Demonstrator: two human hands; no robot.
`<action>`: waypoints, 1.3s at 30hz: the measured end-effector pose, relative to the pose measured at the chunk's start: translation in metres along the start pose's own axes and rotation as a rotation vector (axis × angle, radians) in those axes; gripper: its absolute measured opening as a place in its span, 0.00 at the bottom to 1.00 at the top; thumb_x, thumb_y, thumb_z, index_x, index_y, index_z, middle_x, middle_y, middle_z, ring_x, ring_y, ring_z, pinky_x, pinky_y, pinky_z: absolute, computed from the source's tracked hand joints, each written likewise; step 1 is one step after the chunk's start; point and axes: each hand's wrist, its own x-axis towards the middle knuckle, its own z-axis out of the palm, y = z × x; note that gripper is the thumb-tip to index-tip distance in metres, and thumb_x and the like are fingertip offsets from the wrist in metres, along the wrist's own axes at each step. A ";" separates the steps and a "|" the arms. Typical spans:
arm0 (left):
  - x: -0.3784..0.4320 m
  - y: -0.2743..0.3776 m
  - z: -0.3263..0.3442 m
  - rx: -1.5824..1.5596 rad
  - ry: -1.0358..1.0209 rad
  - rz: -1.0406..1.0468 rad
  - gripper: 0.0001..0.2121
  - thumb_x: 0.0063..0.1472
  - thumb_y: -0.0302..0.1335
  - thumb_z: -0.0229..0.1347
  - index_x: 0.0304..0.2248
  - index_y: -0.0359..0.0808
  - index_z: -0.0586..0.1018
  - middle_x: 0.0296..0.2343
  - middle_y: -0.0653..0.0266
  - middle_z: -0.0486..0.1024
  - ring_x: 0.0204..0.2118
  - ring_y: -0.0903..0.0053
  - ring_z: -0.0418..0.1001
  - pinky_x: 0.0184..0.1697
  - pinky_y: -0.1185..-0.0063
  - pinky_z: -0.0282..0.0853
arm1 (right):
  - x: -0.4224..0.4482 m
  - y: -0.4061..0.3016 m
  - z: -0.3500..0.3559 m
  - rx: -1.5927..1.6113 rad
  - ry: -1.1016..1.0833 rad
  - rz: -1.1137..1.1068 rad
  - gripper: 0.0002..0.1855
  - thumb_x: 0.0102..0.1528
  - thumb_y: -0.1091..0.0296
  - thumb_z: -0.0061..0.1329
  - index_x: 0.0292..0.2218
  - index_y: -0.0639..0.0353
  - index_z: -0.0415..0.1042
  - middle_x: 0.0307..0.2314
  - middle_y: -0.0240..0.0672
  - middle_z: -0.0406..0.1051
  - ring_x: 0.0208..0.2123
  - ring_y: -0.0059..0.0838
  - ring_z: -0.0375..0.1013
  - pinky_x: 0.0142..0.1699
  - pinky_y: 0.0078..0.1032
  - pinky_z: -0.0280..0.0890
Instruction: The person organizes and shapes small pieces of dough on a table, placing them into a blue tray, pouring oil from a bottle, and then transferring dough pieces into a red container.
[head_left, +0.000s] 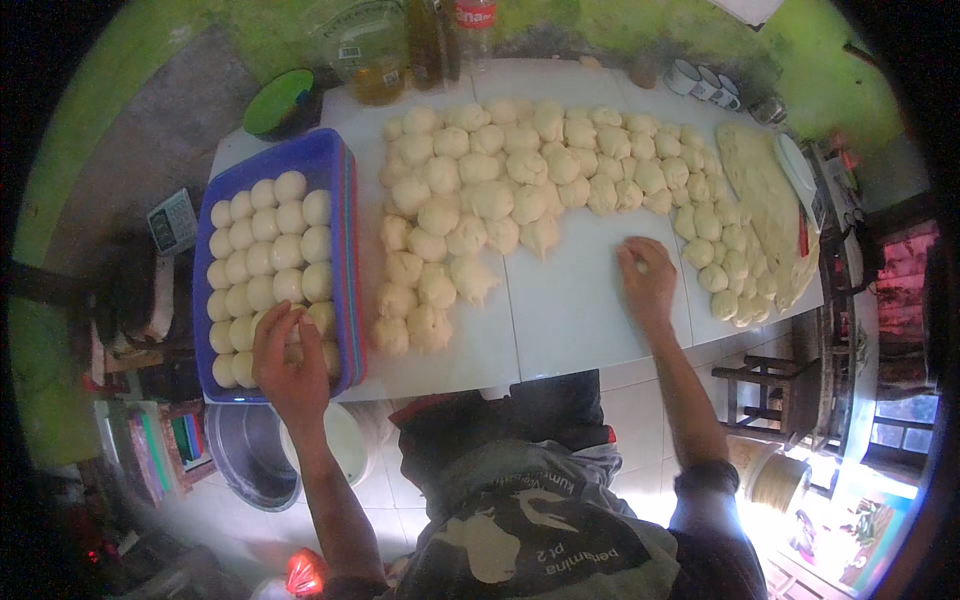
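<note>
My left hand (291, 367) is over the lower part of a blue plastic tray (201, 315), its fingertips at one of the smooth round dough balls (264, 225) set in rows there. Whether it grips that ball is unclear. On the white tiled table (585, 300), my right hand (648, 276) rests with its fingers curled; a bit of pale dough seems to show between them, partly hidden. Rougher dough lumps (480, 169) lie packed in a wide band between the tray and the far right. Beside them at right is a large flat slab of dough (765, 187).
A green bowl (277, 101), a large jar (371, 67) and bottles stand along the back edge. Enamel mugs (682, 77) stand at the back right, a white scale (796, 169) at the right edge. Below the tray are a dark tub (251, 457) and a pale bucket (349, 442); a wooden stool (772, 397) is at right.
</note>
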 end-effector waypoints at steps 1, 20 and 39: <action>0.000 0.000 0.001 -0.004 0.009 0.012 0.06 0.55 0.22 0.55 0.33 0.31 0.77 0.38 0.56 0.74 0.41 0.65 0.73 0.44 0.74 0.67 | -0.003 -0.011 0.008 0.003 0.000 -0.003 0.07 0.50 0.75 0.50 0.34 0.64 0.72 0.33 0.45 0.72 0.38 0.45 0.69 0.45 0.36 0.65; -0.015 0.032 0.003 -0.453 -0.076 -0.156 0.07 0.56 0.26 0.56 0.34 0.32 0.77 0.36 0.57 0.75 0.40 0.72 0.73 0.44 0.77 0.68 | -0.035 -0.122 -0.058 -0.231 -0.996 -0.099 0.22 0.47 0.63 0.57 0.42 0.64 0.71 0.35 0.49 0.73 0.41 0.49 0.71 0.49 0.34 0.64; 0.200 -0.077 0.088 0.199 -0.550 0.066 0.23 0.65 0.44 0.35 0.47 0.36 0.71 0.45 0.47 0.70 0.45 0.52 0.68 0.50 0.64 0.62 | -0.070 -0.041 0.062 0.177 -0.109 -0.182 0.08 0.49 0.77 0.52 0.34 0.67 0.73 0.37 0.43 0.71 0.37 0.34 0.73 0.40 0.23 0.68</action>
